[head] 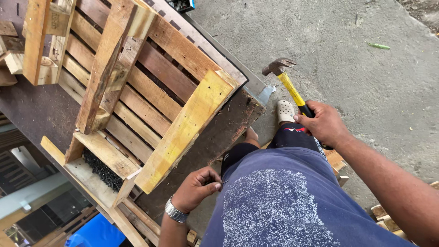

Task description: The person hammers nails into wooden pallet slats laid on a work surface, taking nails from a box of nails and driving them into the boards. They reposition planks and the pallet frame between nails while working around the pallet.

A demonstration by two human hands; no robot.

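My right hand (323,123) grips the black grip of a claw hammer (287,82) with a yellow handle, its steel head raised over the concrete floor to the right of the bench. My left hand (195,186) is closed near my waist, pinching a small nail (223,182) between its fingertips; a metal watch sits on that wrist. A wooden pallet (151,91) lies on the dark workbench (36,110) in front of me, with a pale yellowish plank (187,128) along its near edge. My left hand hovers just below that plank's lower end.
A wooden tray holding a heap of dark nails (103,169) sits at the bench's near left corner. Loose wood blocks (27,45) lie at the far left. Scrap wood pieces (384,219) rest by my right leg. A blue object (96,233) is under the bench.
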